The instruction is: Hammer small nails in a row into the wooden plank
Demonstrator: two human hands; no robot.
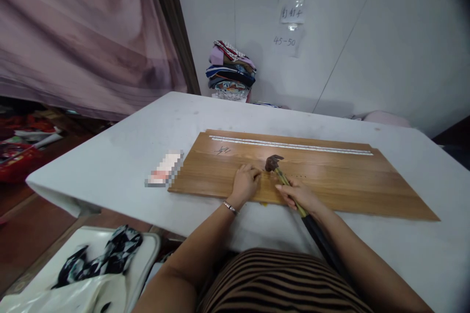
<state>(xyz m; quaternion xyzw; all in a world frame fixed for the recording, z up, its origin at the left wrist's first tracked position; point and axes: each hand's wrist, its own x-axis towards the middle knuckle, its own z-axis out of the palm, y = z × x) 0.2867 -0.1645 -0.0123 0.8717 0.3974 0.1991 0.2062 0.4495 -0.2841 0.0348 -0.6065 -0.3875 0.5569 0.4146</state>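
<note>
A brown wooden board (330,171) lies flat on the white table. My right hand (299,194) grips a claw hammer (282,176) by the yellow part of its handle; the rusty head is low over the board's middle. Just left of that head, my left hand (246,183) rests on the board with its fingers pinched together. Whatever the fingertips hold is too small to make out. A short row of small dark nail-like points (298,176) stands in the wood right of the hammer. Loose nails (222,150) lie in a small pile at the board's upper left.
Two white marked strips (293,145) run along the board's far side. A blurred-out phone-like object (164,168) lies left of the board on the table (121,156). Folded clothes (231,71) are stacked by the wall. A plastic chair (147,249) holds patterned cloth at lower left.
</note>
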